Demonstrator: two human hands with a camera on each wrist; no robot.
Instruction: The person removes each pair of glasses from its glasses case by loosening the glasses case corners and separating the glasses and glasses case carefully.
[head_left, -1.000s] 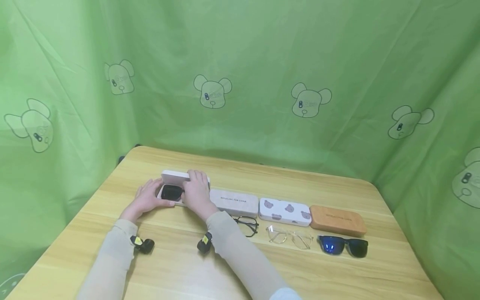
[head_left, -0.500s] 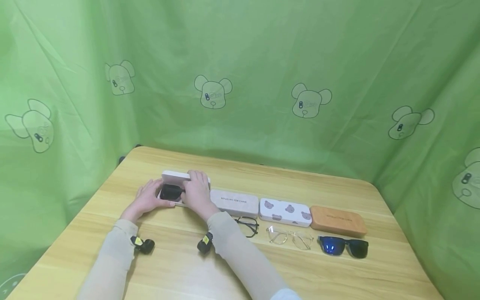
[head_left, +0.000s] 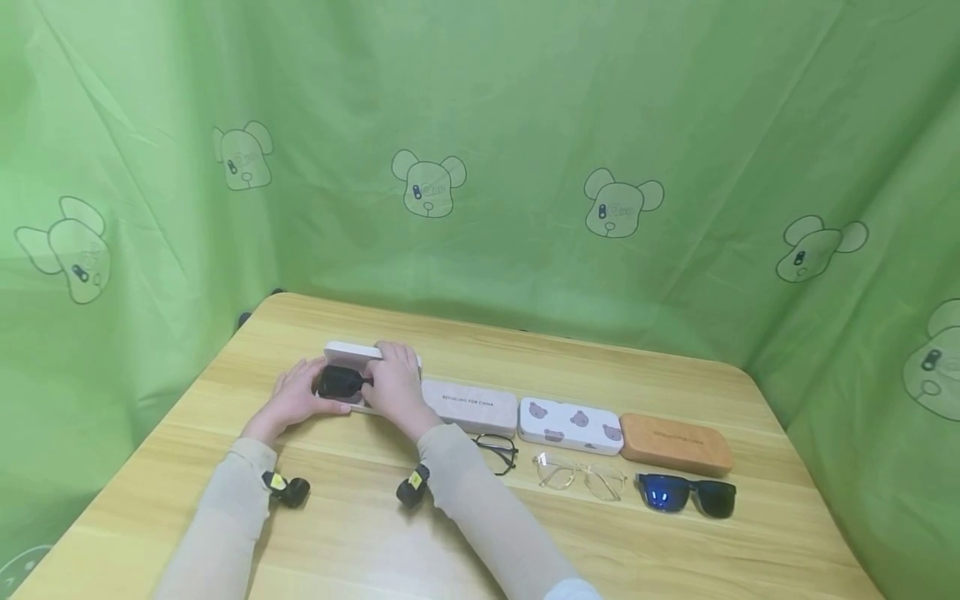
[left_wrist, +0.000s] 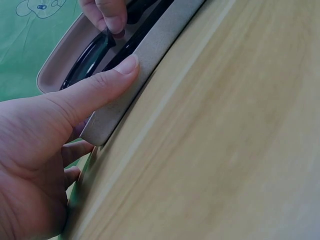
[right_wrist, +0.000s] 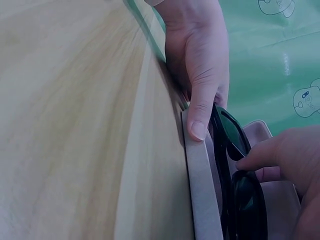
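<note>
At the table's left, an open glasses case (head_left: 351, 353) stands with its pale lid raised. My left hand (head_left: 294, 398) holds the case's left end, the thumb over the front wall (left_wrist: 145, 62) in the left wrist view. Dark sunglasses (head_left: 341, 382) are at the case's opening, the left lens tilted up. With thumb and finger my right hand (head_left: 395, 390) pinches them near the bridge, as the right wrist view shows beside the dark lens (right_wrist: 248, 205). That hand's other fingers lie over the lid's top edge. The right part of the case is hidden behind it.
To the right, in a row, lie a grey case (head_left: 468, 405), a white bear-print case (head_left: 572, 425) and an orange case (head_left: 677, 442). Before them are black-framed glasses (head_left: 497, 454), clear glasses (head_left: 579, 475) and blue-lensed sunglasses (head_left: 686, 494). A green curtain (head_left: 517, 275) hangs behind the table.
The dark sunglasses' left lens has risen slightly and tilted up out of the case. Both hands stay at almost the same place.
</note>
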